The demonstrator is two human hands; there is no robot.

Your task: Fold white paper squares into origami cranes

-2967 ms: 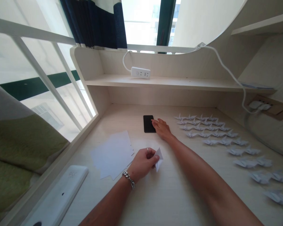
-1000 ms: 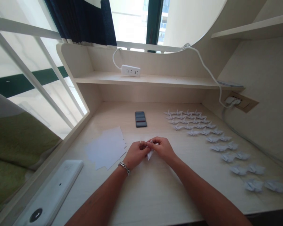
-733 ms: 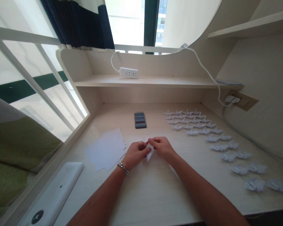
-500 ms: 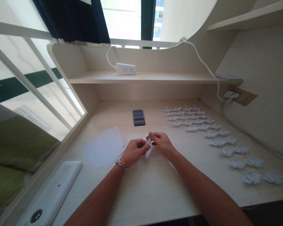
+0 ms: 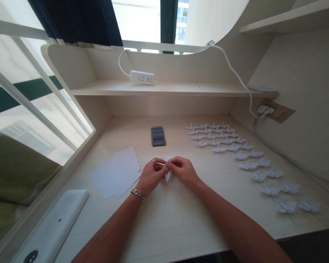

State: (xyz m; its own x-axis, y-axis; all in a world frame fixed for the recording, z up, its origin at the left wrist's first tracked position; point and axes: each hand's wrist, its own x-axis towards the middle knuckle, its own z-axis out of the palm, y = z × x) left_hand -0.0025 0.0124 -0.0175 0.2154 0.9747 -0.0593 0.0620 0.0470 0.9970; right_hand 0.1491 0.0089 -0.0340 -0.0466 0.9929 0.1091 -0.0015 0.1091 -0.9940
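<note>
A small folded piece of white paper (image 5: 168, 176), narrow and pointed at its lower end, is pinched between both hands above the desk. My left hand (image 5: 152, 175), with a ring and a chain bracelet at the wrist, grips its left side between thumb and fingers. From the right, my right hand (image 5: 184, 170) pinches its upper part, thumb close to the left thumb. Fingers cover much of the paper's top. Loose white paper sheets (image 5: 116, 173) lie overlapping to the left of my left hand. Several folded paper cranes (image 5: 224, 140) stand in rows on the right.
A dark phone-like object (image 5: 158, 136), partly pixelated, lies beyond the hands. A long white device (image 5: 53, 223) rests at the front left. On the shelf sits a white power strip (image 5: 142, 77); its cord (image 5: 233, 69) runs to the wall socket (image 5: 275, 110).
The right hand's fingers have come down from the paper's tip, and its thumb now presses near the left thumb. The paper appears narrower. The whole view has shifted slightly.
</note>
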